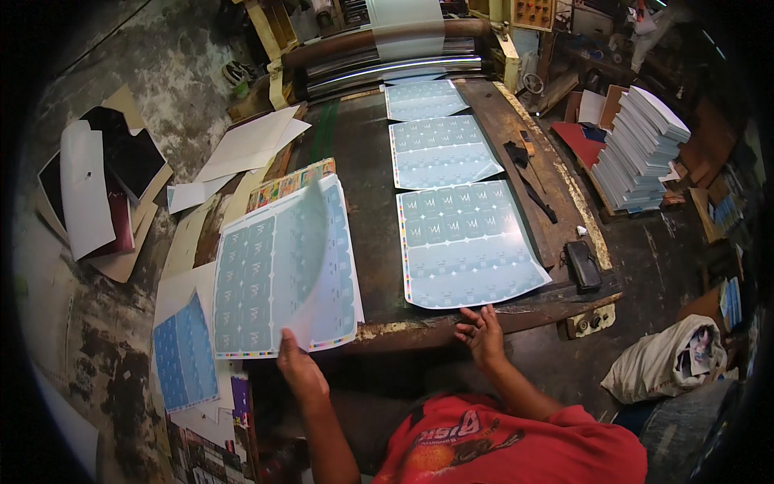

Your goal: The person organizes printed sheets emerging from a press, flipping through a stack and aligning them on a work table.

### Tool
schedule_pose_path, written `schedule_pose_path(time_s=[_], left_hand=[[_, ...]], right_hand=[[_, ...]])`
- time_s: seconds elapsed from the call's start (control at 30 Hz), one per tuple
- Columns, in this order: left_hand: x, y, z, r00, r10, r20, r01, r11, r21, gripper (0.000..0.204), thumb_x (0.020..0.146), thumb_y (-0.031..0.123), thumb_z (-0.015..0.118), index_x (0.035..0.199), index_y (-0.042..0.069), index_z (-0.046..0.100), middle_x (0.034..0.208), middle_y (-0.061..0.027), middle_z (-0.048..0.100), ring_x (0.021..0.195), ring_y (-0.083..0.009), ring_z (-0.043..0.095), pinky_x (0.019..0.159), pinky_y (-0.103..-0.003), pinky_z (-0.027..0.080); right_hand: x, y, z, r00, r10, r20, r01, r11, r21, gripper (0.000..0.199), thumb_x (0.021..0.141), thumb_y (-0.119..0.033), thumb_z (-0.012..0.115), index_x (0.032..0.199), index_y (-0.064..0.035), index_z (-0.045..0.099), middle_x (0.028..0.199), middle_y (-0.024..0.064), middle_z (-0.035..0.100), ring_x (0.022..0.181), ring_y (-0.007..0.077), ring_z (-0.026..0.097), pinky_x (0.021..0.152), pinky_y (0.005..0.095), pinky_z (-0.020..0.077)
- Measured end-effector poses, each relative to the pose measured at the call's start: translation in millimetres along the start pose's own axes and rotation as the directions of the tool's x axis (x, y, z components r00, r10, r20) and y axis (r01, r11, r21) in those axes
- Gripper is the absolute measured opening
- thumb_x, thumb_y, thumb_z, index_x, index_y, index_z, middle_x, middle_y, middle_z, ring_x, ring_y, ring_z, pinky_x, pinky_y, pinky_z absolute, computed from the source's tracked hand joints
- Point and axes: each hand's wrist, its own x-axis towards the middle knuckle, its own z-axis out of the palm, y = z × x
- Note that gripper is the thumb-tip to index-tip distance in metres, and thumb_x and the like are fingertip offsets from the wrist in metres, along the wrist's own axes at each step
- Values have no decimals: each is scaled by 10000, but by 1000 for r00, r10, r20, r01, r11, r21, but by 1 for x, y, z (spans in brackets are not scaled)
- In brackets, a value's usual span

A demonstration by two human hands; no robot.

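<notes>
My left hand (pixel 304 369) pinches the near edge of a pale teal printed sheet (pixel 262 282), whose right side curls upward. Under that sheet lie more printed sheets (pixel 343 302), stacked on the left part of the table. My right hand (pixel 484 339) has its fingers spread just off the near edge of another printed sheet (pixel 472 238), and nothing shows in it. Two more such sheets, a middle one (pixel 443 153) and a far one (pixel 423 101), run in a line back toward the machine's rollers (pixel 395 71).
A dark pouch (pixel 582 264) and a black strap (pixel 536 194) lie on the table's (pixel 367 234) right side. Blue printed sheets (pixel 185 351) and blank paper (pixel 246 145) are at left. Beyond the right edge stand a tall paper stack (pixel 641 153) and a white sack (pixel 665 359).
</notes>
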Motion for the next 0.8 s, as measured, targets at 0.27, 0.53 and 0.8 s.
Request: schedule_pose_path(time_s=[0.27,0.53,0.8], left_hand=[[-39,34,14,623,135,771,-612,698,373,280,953,365,600,962,131,754,1085,-40,733,1203,-285,601,1164,-554,148],[-38,24,21,617,342,709,-777,408,480,536,758,386,814,1179,86,670,1193,-106,669,1198,-316,562,1079,-533,312],[-10,-12,17,820,382,426,-571,492,657,482,783,233,816,1187,33,644,909,-62,699,838,-259,600,821,-388,443]], right_hand=[[-20,-47,15,872,97,480,-90,995,-39,807,926,-519,574,1522,-78,254,1359,150,519,991,231,614,878,405,515],[-28,-57,9,941,205,271,-150,966,-209,390,923,-223,626,1211,21,528,918,94,657,703,168,635,621,272,523],[-33,-11,-57,938,320,133,-289,934,-212,338,955,-228,599,1161,28,523,837,118,615,669,208,586,615,326,475]])
